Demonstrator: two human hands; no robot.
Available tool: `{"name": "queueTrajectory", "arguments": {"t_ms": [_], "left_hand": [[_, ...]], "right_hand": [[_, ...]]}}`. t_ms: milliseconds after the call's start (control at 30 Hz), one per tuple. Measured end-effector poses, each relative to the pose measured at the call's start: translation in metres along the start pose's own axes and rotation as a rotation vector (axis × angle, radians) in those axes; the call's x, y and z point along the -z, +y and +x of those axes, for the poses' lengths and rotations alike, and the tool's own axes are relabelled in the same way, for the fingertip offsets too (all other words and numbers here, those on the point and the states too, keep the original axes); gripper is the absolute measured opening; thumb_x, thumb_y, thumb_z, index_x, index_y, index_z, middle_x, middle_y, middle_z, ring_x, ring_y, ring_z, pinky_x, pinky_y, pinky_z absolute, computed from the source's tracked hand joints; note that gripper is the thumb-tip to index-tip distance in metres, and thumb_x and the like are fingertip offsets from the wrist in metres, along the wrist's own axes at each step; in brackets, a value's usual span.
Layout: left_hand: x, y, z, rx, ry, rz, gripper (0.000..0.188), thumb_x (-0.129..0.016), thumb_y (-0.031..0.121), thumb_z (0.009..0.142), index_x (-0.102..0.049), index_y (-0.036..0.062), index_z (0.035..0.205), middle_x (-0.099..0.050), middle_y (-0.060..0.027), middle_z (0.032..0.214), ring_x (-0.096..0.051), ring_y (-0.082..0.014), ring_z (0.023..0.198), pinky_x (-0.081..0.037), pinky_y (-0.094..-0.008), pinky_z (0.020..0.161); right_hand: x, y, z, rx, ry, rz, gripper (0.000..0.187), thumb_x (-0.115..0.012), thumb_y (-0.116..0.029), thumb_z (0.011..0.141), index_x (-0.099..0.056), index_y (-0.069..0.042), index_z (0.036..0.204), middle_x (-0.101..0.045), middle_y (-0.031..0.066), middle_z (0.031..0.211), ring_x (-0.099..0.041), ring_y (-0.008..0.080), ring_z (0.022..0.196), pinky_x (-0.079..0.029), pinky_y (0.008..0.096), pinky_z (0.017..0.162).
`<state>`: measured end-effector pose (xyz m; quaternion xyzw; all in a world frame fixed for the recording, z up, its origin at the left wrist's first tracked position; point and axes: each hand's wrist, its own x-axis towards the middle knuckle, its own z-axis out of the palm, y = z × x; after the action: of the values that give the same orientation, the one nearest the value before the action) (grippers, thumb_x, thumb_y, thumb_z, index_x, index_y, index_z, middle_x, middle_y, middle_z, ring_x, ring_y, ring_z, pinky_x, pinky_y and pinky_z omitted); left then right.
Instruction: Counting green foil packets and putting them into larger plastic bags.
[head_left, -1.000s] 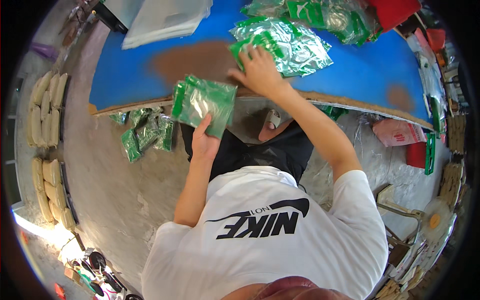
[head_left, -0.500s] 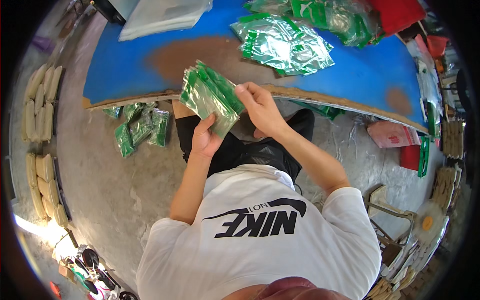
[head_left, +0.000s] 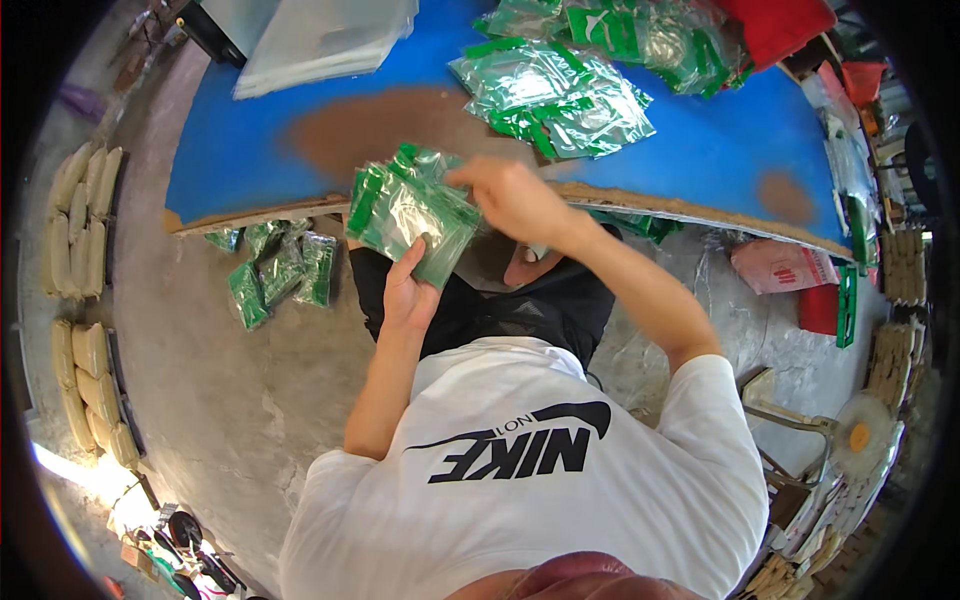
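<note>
Seen from above, the left hand (head_left: 405, 295) holds a stack of clear packets (head_left: 410, 212) with green strips from below, thumb pressed across the front, just before the blue table (head_left: 250, 150). The right hand (head_left: 510, 195) pinches the stack's top edge, seemingly. The packets look light, soft and slippery; best gripped at the edges.

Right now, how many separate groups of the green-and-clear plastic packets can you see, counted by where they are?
Held stack, between left hand and right hand: 1
Heaps on the blue table: 2, a near heap and a far heap
Pile on the concrete floor: 1
Total: 4 groups. Single packets overlap too much to count.
</note>
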<state>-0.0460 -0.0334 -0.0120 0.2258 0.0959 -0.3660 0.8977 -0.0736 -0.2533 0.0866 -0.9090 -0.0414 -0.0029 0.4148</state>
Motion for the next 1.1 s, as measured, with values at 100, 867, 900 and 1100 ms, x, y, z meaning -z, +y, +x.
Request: {"name": "queueTrajectory", "arguments": {"t_ms": [100,867,900,1100], "left_hand": [[0.001,0.009,-0.001,-0.005,0.012,0.003,0.046,-0.060,0.004,0.093,-0.047,0.0015,0.137,-0.057,-0.0118,0.131,-0.053,-0.0276,0.125,-0.039,-0.0456,0.113],[0.033,0.057,0.005,-0.091,-0.091,0.144,0.053,-0.066,0.001,0.086,-0.049,0.0037,0.137,-0.058,-0.0104,0.132,-0.056,-0.0276,0.123,-0.042,-0.0451,0.110],[0.036,0.059,0.007,-0.113,-0.076,0.133,0.052,-0.066,0.001,0.087,-0.050,0.0038,0.136,-0.059,-0.0106,0.131,-0.056,-0.0280,0.122,-0.043,-0.0452,0.109],[0.040,0.070,0.003,-0.126,-0.106,0.023,0.056,-0.064,0.002,0.086,-0.047,0.0012,0.139,-0.056,-0.0166,0.136,-0.051,-0.0326,0.128,-0.039,-0.0516,0.112]], "right_hand": [[0.035,0.036,0.040,0.150,0.548,-0.323,0.039,-0.058,-0.025,0.094,-0.059,0.001,0.123,-0.056,0.0185,0.131,-0.048,0.0408,0.124,-0.041,0.0469,0.103],[-0.015,0.006,0.040,0.229,-0.153,-0.087,0.041,-0.064,-0.018,0.088,-0.057,0.000,0.124,-0.054,0.0190,0.137,-0.050,0.0361,0.128,-0.044,0.0418,0.102],[-0.010,-0.001,0.050,0.236,-0.150,-0.083,0.041,-0.064,-0.018,0.088,-0.057,0.000,0.124,-0.054,0.0190,0.137,-0.050,0.0361,0.128,-0.044,0.0418,0.102],[-0.012,0.043,0.100,-0.303,0.611,-1.018,0.039,-0.067,-0.023,0.086,-0.057,0.002,0.114,-0.058,0.0239,0.122,-0.056,0.0386,0.113,-0.048,0.0417,0.092]]}}
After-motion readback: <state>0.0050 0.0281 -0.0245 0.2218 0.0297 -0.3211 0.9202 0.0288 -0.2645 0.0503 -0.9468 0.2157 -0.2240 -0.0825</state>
